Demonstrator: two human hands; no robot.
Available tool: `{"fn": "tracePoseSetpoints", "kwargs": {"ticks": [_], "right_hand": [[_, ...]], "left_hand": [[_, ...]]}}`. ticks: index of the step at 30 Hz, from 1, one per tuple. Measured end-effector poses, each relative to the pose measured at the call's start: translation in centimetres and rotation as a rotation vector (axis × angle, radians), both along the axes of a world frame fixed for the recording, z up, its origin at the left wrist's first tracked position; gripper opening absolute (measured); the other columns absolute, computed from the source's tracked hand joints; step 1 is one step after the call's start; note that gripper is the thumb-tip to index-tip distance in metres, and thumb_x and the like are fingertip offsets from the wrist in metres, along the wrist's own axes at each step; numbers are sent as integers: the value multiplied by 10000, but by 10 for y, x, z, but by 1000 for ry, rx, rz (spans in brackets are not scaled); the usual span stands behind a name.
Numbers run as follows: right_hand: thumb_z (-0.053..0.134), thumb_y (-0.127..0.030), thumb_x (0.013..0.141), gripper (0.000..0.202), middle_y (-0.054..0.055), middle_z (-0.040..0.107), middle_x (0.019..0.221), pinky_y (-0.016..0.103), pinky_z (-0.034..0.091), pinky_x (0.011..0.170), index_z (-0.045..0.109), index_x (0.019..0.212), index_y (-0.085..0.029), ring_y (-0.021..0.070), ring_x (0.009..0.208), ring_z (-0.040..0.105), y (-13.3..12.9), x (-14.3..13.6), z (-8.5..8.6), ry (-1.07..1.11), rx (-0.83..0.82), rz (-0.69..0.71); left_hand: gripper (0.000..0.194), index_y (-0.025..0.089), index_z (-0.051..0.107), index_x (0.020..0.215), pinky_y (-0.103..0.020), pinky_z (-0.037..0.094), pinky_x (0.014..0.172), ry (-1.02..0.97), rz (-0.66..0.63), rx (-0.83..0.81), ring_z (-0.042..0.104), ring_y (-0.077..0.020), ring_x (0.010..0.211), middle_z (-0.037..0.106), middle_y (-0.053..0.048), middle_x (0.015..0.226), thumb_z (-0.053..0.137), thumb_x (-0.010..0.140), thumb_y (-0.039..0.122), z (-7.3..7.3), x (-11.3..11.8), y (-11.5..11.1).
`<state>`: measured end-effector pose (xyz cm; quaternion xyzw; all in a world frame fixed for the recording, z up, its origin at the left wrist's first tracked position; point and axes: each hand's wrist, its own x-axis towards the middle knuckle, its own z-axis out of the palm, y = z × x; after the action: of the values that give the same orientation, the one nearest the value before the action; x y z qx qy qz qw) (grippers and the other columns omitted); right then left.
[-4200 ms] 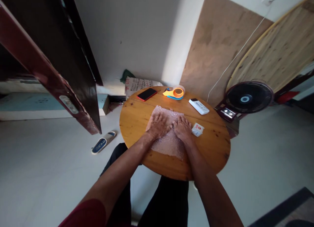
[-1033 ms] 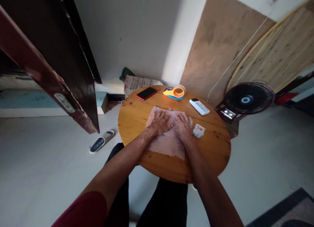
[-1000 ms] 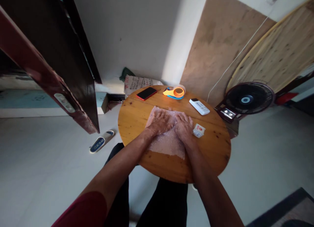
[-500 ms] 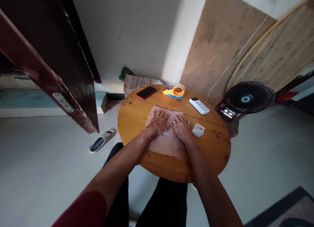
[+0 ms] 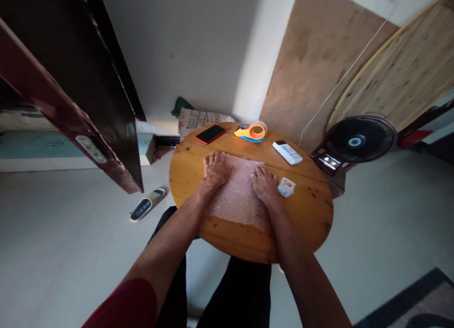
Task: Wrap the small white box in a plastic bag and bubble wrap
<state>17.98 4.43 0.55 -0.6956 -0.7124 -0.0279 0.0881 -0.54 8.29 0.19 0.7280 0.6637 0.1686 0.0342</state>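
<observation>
A sheet of clear bubble wrap [image 5: 237, 198] lies flat on a round wooden table [image 5: 308, 224]. My left hand [image 5: 215, 169] presses flat on its upper left edge, fingers spread and pointing away from me. On the right edge of the sheet rests my right hand [image 5: 265, 184], palm down with the fingers stretched out. Just right of that hand, close to it, is a small white box [image 5: 286, 187] with a red mark. Neither hand grips anything.
Along the table's far side lie a red-edged phone [image 5: 210, 134], an orange tape dispenser [image 5: 252, 132] and a white rectangular device [image 5: 287, 152]. A black fan [image 5: 356, 141] stands to the right. An open door [image 5: 88, 143] and a slipper [image 5: 147, 205] are on the left.
My left hand has slid left from the middle of the bubble wrap to its upper left edge. The right hand has shifted slightly, remaining on the right edge.
</observation>
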Motion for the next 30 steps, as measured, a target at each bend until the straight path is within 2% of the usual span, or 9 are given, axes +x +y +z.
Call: {"fn": "tracePoseSetpoints", "kwargs": {"ticks": [3, 8, 12, 15, 20, 25, 30], "right_hand": [[319, -338, 977, 479, 130, 429, 1474, 427, 296, 1047, 448, 1384, -120, 281, 1311, 409, -1, 1, -1, 5, 10, 2], [300, -327, 977, 467, 122, 430, 1473, 421, 306, 1030, 462, 1374, -142, 277, 1289, 427, -2, 2, 0, 5, 62, 55], [296, -269, 965, 446, 104, 463, 1450, 417, 318, 1012, 507, 1343, -161, 270, 1267, 447, -1, 3, -1, -9, 44, 92], [300, -251, 958, 452, 104, 485, 1433, 415, 321, 1008, 512, 1347, -159, 268, 1254, 460, 1, 4, -3, -1, 43, 86], [336, -273, 953, 436, 112, 495, 1423, 419, 320, 1001, 530, 1327, -159, 279, 1241, 468, 0, 4, -4, 26, 78, 82], [377, -290, 950, 402, 117, 527, 1392, 396, 295, 1020, 555, 1285, -154, 259, 1252, 464, -4, 2, 0, 68, 150, 166], [349, -257, 960, 406, 110, 546, 1378, 395, 290, 1025, 540, 1303, -151, 245, 1243, 483, -7, -1, 2, 75, 115, 203]], "left_hand": [[526, 153, 443, 1376, -485, 255, 1133, -3, -50, 25, 312, -297, 1399, 409, -147, 1479, 389, 922, 412, 1, 3, -1], [454, 155, 534, 1290, -448, 220, 1167, 1, -318, 120, 234, -279, 1440, 372, -133, 1504, 398, 931, 398, 4, 13, -7], [485, 133, 513, 1311, -493, 226, 1150, 38, -492, 24, 301, -306, 1405, 399, -169, 1476, 367, 949, 420, -1, 17, -10], [532, 130, 456, 1368, -533, 218, 1135, 46, -510, -3, 318, -327, 1392, 382, -187, 1482, 336, 961, 452, -4, 18, -11], [546, 124, 433, 1386, -534, 208, 1135, 54, -492, -32, 300, -333, 1401, 361, -191, 1494, 334, 963, 453, -3, 18, -11], [557, 116, 433, 1387, -534, 211, 1135, 53, -493, -22, 304, -335, 1399, 371, -197, 1488, 352, 957, 462, -3, 18, -11], [540, 105, 463, 1367, -520, 213, 1144, 67, -488, -34, 304, -336, 1402, 370, -197, 1492, 367, 957, 443, -2, 19, -11]]}}
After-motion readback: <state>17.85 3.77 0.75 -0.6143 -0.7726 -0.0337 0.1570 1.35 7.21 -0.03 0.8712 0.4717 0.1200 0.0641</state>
